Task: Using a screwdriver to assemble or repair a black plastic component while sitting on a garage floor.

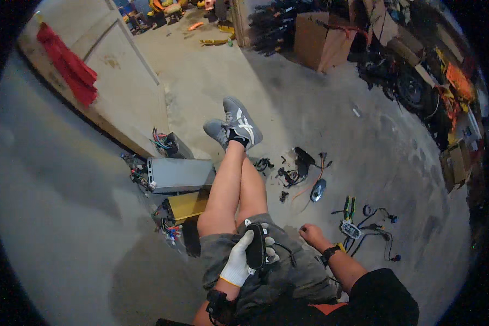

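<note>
My left hand (238, 261), in a white knit glove, is wrapped around a black oblong housing (256, 245) with pale mounting tabs at its ends. The housing rests over my lap, and a short dark cable (286, 251) runs out to its right. Beside my right thigh is my bare right hand (313, 237), its fingers curled in; whatever they may hold is hidden. To the right of that hand, green-handled pliers (350, 205) lie on the floor by a grey oval part (351, 230) with several black cables.
Left of my crossed legs stand a silver metal box (180, 175) and a gold one (187, 207), both with loose wires. Ahead to the right lie a shiny oval part (318, 190) and black wired pieces (296, 173). A cardboard box (323, 43) and piled parts line the far right.
</note>
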### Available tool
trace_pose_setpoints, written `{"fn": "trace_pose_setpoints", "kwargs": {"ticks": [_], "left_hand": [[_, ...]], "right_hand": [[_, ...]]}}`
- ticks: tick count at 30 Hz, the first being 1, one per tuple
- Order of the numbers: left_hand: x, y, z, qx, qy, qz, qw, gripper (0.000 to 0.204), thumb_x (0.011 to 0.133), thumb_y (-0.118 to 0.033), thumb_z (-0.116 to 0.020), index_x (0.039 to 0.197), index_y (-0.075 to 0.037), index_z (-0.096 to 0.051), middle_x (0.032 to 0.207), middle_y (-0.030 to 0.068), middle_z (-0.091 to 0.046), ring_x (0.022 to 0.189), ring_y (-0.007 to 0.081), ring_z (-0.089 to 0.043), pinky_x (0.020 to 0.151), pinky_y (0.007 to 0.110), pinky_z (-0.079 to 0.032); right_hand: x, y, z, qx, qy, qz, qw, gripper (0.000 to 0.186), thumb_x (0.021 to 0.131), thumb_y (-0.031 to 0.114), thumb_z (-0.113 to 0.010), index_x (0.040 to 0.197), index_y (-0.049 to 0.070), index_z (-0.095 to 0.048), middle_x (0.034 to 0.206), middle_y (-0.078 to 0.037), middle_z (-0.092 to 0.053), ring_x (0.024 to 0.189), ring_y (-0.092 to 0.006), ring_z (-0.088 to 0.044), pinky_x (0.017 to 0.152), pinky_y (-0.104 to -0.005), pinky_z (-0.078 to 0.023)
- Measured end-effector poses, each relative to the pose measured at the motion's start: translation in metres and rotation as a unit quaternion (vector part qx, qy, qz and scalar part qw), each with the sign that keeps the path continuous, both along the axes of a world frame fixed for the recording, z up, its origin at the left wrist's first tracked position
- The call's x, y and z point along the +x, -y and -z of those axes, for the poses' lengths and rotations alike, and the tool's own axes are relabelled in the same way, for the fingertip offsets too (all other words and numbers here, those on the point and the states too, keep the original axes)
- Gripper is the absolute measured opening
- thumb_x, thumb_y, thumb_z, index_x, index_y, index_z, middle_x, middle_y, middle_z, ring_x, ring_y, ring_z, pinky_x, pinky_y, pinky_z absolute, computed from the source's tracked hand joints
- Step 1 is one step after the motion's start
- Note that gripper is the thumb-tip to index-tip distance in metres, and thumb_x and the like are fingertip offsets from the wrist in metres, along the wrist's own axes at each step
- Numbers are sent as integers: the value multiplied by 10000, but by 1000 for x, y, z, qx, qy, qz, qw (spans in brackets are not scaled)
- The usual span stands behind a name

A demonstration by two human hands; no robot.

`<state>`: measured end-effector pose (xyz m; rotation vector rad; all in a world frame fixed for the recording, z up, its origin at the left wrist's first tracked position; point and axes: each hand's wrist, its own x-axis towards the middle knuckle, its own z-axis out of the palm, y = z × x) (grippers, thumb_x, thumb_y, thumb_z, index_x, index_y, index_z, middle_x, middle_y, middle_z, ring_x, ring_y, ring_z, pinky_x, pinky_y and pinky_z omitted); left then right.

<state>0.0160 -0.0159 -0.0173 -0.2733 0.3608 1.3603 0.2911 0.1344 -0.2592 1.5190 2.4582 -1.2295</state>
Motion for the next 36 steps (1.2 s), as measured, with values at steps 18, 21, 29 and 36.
{"fn": "trace_pose_setpoints", "kwargs": {"ticks": [18, 21, 29, 36], "left_hand": [[29, 12, 14, 22, -52, -63, 996, 289, 1052, -317, -532, 1184, -68, -600, 1074, 167, -695, 912, 348, -697, 868, 571, -585], [24, 10, 29, 16, -57, -72, 996, 407, 1040, -448, -525, 1156, -72, -629, 1005, 175, -709, 884, 370, -699, 861, 592, -575], [33, 8, 13, 33, -46, -59, 997, 556, 1042, -548, -447, 1093, -35, -652, 923, 161, -708, 779, 342, -684, 783, 492, -593], [32, 1, 42, -14, -117, -70, 991, 573, 993, -667, -469, 1155, -153, -663, 1006, 86, -712, 864, 238, -669, 765, 387, -554]], "right_hand": [[30, -10, -167, 136, -130, 138, 972, 332, 884, 300, -737, 971, -20, -731, 834, -143, -730, 749, -213, -684, 708, -355, -536], [2, -5, -203, 136, -140, 98, 976, 290, 885, 261, -750, 997, -6, -735, 873, -153, -739, 767, -231, -697, 722, -346, -542], [-44, 32, -241, 138, -201, 35, 969, 227, 917, 191, -745, 990, -23, -722, 801, -68, -692, 721, -111, -608, 682, -283, -503], [-71, 45, -264, 122, -223, 16, 967, 184, 900, 162, -757, 943, -13, -721, 793, -119, -693, 686, -168, -642, 660, -309, -516]]}}
